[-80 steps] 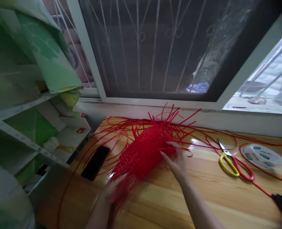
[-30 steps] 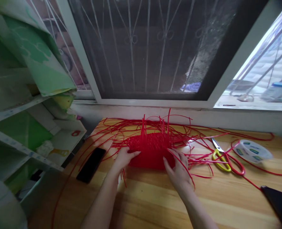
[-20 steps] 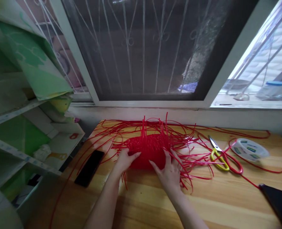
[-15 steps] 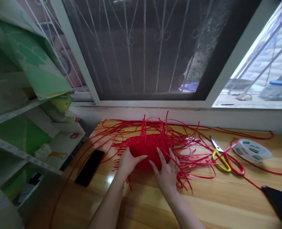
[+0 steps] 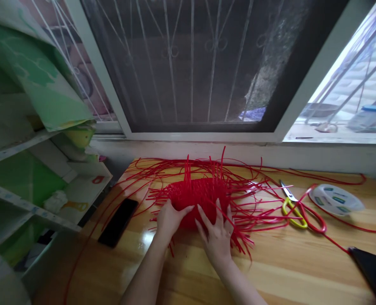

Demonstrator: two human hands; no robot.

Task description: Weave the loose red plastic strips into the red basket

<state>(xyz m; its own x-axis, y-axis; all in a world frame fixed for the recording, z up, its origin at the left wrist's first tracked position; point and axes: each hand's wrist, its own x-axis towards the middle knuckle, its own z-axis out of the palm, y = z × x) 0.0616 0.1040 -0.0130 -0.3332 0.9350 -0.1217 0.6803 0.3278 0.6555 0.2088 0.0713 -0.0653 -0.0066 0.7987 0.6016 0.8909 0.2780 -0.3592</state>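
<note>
On the wooden table (image 5: 286, 271) below the window I see my left hand (image 5: 169, 219) and right hand (image 5: 218, 237), fingers spread, pressing the near side of a red woven basket (image 5: 198, 199), its long axis left-right, loose strands (image 5: 254, 212) fanning outward, nothing visible inside.

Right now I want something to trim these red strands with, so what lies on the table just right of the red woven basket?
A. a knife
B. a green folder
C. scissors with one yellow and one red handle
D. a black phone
C: the scissors lie on the wooden table to the right of the red woven basket, among its loose strands; the black phone lies on the left side.
</note>
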